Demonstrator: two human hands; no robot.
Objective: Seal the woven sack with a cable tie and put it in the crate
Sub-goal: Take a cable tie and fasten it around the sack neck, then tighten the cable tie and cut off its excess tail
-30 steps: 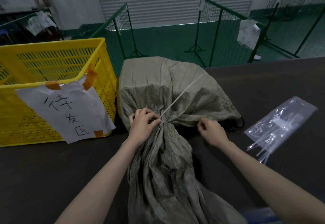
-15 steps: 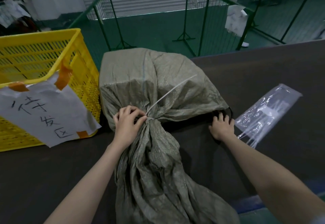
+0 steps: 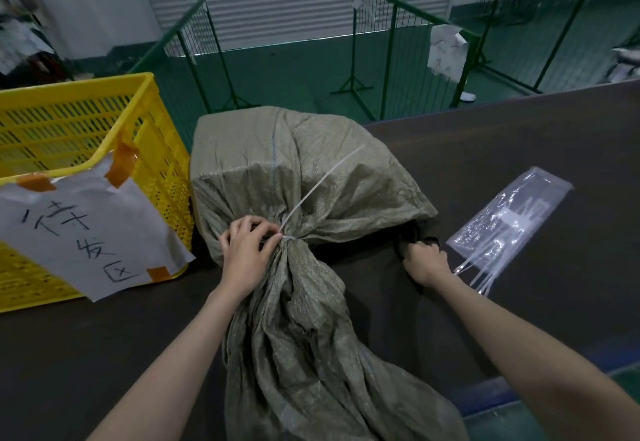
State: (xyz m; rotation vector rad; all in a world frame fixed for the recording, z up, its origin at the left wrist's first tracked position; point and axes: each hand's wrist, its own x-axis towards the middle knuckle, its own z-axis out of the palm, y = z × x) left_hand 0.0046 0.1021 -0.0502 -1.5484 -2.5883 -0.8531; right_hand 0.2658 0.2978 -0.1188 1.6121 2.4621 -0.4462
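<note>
A grey-green woven sack (image 3: pixel 294 170) lies on the dark table (image 3: pixel 519 136), its neck bunched toward me. A white cable tie (image 3: pixel 322 177) is cinched round the neck, and its long tail sticks up to the right over the sack. My left hand (image 3: pixel 246 250) grips the neck right at the tie's head. My right hand (image 3: pixel 424 262) is closed on a black object (image 3: pixel 401 248) at the sack's right edge, which is partly hidden by my fingers and the sack. The yellow slotted crate (image 3: pixel 69 122) stands to the left, touching the sack.
A paper label (image 3: pixel 86 226) with handwriting is taped to the crate's front. A clear plastic bag of spare cable ties (image 3: pixel 509 219) lies just right of my right hand. Green wire fences (image 3: pixel 394 42) stand beyond the table's far edge, over a green floor.
My right hand left the sack's neck, moved right to the sack's edge and closed on the black object. My left hand kept its grip on the neck.
</note>
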